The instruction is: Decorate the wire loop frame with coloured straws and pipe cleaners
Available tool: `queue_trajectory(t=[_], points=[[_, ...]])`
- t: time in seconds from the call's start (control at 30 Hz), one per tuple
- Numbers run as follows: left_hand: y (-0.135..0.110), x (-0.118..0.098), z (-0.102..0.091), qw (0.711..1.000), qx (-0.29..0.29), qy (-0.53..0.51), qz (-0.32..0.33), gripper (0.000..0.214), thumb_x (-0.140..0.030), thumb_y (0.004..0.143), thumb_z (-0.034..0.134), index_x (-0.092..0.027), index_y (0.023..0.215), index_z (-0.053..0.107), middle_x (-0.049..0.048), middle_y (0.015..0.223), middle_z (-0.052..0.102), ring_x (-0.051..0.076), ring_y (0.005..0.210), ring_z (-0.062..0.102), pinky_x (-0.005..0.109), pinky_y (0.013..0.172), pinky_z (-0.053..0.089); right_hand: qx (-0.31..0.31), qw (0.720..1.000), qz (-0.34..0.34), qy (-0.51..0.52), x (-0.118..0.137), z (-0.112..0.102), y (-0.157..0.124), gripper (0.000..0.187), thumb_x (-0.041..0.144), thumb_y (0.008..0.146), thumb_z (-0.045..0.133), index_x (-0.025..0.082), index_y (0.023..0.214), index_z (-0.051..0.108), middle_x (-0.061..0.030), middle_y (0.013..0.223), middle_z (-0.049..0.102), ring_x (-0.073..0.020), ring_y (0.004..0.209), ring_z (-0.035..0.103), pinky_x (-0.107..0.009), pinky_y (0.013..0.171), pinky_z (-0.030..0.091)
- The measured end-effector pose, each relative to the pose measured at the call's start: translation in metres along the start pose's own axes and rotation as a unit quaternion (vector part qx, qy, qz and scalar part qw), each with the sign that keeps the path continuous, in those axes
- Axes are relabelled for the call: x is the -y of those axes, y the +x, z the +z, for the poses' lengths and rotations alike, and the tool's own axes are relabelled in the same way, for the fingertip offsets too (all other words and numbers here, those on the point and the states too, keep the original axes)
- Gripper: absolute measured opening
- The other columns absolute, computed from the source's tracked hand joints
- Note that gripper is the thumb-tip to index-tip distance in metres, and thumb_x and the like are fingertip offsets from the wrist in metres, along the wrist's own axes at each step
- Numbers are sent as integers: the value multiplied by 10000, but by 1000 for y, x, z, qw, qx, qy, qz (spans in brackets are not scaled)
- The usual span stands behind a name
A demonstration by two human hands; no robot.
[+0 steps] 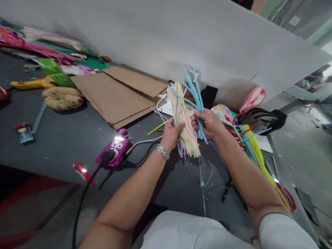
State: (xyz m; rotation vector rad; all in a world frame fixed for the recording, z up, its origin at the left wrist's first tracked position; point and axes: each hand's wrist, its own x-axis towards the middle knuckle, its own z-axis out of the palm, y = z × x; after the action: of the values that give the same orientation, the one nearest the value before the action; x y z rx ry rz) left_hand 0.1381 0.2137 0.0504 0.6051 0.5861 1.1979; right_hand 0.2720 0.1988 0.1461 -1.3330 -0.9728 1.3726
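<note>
My left hand is closed around a thick bundle of pastel pipe cleaners, mostly yellow, pink, lilac and green. Beside it, my right hand grips a smaller bunch of light blue pipe cleaners, whose upper ends fan out. Some blue stems cross in front of the top of the pastel bundle. Below both hands, a thin wire shape with a small blue piece at its joint lies on the dark table.
Flat cardboard sheets lie behind my left hand. A purple power socket with cables sits at left. Red-handled scissors, yellow pipe cleaners and a dark cap are at right. A white partition stands behind.
</note>
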Motion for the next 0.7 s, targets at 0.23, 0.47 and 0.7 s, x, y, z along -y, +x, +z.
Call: queue_trajectory(t=[0.23,0.47,0.7], points=[[14,-9,-16,993,-104,-60,6,434,-247,557,923,-164,917,696,56,858,773,222,800,732,422,879,585,145,986,73,47,18,-3,-55,484,402,800,803,201,622,399,106,511,356,-17,402,197,-179,390,152],[24,-10,-20,975,-194,-100,49,432,-213,563,938,-179,854,620,26,827,766,186,781,732,382,874,598,-78,984,-82,-139,-37,21,-81,286,437,779,759,182,753,633,88,481,375,-72,443,278,-230,448,214],[21,-7,-14,974,-204,-83,62,479,-325,569,949,-211,880,604,-39,718,706,151,670,688,337,754,578,-155,823,-156,-523,-70,24,-72,162,287,851,586,194,847,718,-52,794,715,-215,750,631,-282,685,398]])
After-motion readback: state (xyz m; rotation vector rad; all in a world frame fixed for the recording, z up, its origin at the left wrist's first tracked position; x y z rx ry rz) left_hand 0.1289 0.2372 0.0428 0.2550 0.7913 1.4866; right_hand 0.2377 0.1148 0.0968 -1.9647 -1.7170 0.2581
